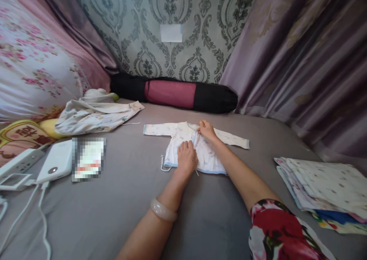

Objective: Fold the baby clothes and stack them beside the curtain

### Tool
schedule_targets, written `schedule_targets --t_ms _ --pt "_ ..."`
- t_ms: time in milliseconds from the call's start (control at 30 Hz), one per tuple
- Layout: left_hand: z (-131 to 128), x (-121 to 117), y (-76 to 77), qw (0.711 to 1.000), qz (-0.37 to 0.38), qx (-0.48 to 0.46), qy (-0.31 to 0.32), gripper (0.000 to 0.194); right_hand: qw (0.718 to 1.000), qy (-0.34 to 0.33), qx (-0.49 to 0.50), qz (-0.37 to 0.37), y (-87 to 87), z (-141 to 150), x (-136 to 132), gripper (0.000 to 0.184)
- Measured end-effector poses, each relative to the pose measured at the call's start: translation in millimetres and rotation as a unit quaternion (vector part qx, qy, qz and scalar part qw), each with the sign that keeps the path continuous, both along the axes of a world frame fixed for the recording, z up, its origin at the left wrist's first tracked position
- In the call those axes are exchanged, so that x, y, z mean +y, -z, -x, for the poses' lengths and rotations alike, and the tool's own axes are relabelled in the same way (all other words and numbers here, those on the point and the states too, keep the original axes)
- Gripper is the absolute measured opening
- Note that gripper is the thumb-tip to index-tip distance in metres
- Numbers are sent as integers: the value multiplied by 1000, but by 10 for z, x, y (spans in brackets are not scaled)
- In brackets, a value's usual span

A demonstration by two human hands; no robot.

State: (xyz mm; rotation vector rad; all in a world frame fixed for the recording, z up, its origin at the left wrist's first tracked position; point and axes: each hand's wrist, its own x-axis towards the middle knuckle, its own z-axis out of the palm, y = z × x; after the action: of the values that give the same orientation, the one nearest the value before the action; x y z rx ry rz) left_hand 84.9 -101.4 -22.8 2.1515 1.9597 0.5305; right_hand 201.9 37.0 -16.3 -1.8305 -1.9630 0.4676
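A white baby shirt [210, 158] with light-blue trim and a faint print lies spread on the grey sheet, sleeves stretched out to both sides. My right hand [207, 130] is closed in a pinch on the trimmed edge near its neckline. Lower on the front, my left hand [187, 156] rests with bent fingers gathered on the cloth; its thumb and fingertips are partly hidden. A thin white tie string [164, 167] hangs off the left hem, and another string end shows below the hem beside my left wrist.
Folded clothes [329, 187] are stacked at the right. On the left lie a crumpled printed garment [97, 114], a white power bank [56, 160] with cables, a power strip [21, 162] and a blurred packet [88, 159]. A black-and-pink long bag [172, 93] lies along the wall.
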Motion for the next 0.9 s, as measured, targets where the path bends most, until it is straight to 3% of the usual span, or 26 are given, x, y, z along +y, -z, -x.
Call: schedule_targets --t_ms 67,167,267,367,500,733,900 --pt "9 11 -15 1000 -5 -12 3 41 1000 17 8 -12 -5 -5 -74 43" --pt "1 8 -4 1000 3 0 3 46 996 -50 -63 -47 34 61 -278 46" --pt "-20 -12 41 999 18 21 -41 52 986 -97 -132 -17 110 176 -447 57" --pt "-22 -24 86 995 46 18 -81 58 982 -88 -166 7 186 255 -495 61" --pt "21 -19 85 994 75 17 -76 61 981 -82 -174 -14 233 285 -478 60" --pt "138 23 -53 996 49 16 -76 52 990 -86 -111 10 61 225 -582 58" --pt "100 12 -101 999 -21 34 -25 51 987 -82 -142 0 -10 -39 -986 57"
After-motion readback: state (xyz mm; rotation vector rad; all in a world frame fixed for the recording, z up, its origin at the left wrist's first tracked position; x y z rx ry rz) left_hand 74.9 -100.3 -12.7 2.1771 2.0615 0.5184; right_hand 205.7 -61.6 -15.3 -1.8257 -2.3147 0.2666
